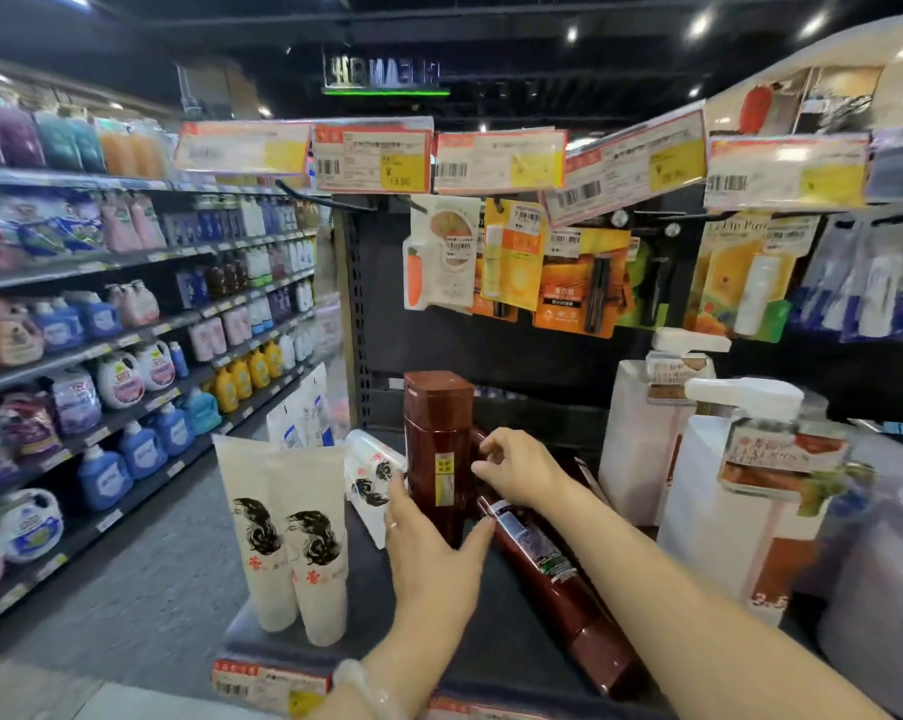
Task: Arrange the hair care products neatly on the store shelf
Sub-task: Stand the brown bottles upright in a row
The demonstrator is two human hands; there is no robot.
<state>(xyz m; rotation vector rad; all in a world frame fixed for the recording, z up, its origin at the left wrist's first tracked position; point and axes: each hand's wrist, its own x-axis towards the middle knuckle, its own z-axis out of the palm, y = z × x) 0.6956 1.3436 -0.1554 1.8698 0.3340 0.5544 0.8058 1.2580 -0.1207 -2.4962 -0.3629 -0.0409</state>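
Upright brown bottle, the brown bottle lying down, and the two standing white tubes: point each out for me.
upright brown bottle (pixel 435 433): head view, on its upper body.
lying brown bottle (pixel 558 579): head view, mid-body near the label.
white tubes (pixel 288 537): head view, on the printed faces where the two meet.

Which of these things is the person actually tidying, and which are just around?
Part of the job:
upright brown bottle, held by the left hand
fallen brown bottle, under the right hand
white tubes
tipped tube

Just around:
pump bottles
hanging packets
detergent aisle
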